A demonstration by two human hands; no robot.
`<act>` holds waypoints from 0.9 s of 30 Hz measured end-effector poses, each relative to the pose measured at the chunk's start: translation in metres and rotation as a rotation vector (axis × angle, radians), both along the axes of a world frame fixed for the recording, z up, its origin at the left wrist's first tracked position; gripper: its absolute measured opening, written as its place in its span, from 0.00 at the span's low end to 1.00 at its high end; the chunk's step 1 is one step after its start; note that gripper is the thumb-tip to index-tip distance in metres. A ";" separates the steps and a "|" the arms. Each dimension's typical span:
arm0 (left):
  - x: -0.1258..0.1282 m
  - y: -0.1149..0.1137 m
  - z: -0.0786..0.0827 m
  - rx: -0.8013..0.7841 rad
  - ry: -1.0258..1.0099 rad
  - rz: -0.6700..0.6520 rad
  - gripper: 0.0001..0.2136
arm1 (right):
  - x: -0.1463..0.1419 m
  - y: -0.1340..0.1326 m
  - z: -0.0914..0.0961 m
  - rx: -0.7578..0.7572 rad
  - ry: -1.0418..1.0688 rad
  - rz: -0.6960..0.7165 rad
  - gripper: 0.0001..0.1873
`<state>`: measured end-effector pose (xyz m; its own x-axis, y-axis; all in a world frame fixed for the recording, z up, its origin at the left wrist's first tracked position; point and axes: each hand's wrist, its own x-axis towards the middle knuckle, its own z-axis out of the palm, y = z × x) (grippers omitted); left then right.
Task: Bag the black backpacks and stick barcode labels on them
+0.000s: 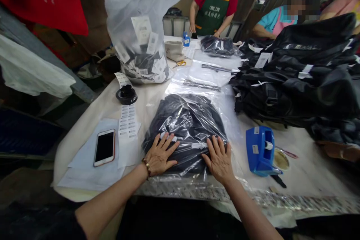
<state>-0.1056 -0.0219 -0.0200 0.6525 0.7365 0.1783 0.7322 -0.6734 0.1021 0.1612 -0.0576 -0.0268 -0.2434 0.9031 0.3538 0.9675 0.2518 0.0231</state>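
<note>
A black folded item, apparently a bag, lies inside a clear plastic bag point(187, 120) at the table's near edge. My left hand point(161, 155) rests flat on the left part of the plastic, fingers spread, a beaded bracelet at the wrist. On the right part, my right hand point(219, 159) presses down with its fingers stretched out. Pale strips show through the plastic near both hands. Beyond the package, flat clear plastic bags point(209, 71) with dark printed bands lie stacked. To the right of my right hand stands a blue tape dispenser point(258, 150).
At left lie a phone point(104, 148), barcode label sheets point(128, 122) and a black roll point(126, 94). A large translucent sack point(137, 26) of tags stands behind, near yellow-handled scissors point(179, 64). Black bags point(298, 78) pile up at right. A person in a green apron point(215, 11) works opposite.
</note>
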 end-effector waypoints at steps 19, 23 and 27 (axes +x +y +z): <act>-0.003 0.016 -0.023 0.038 0.054 -0.014 0.30 | -0.001 0.010 -0.029 -0.034 0.026 -0.066 0.28; 0.007 0.002 -0.006 0.104 0.074 -0.096 0.28 | -0.005 0.004 -0.024 -0.030 0.029 -0.082 0.28; 0.034 -0.004 0.000 0.119 0.093 -0.390 0.25 | -0.006 0.000 -0.022 0.002 0.026 -0.065 0.28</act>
<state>-0.0716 -0.0263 -0.0200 0.8959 0.4086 0.1742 0.4222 -0.9052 -0.0482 0.1557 -0.0577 -0.0489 -0.1752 0.9160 0.3608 0.9821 0.1886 -0.0019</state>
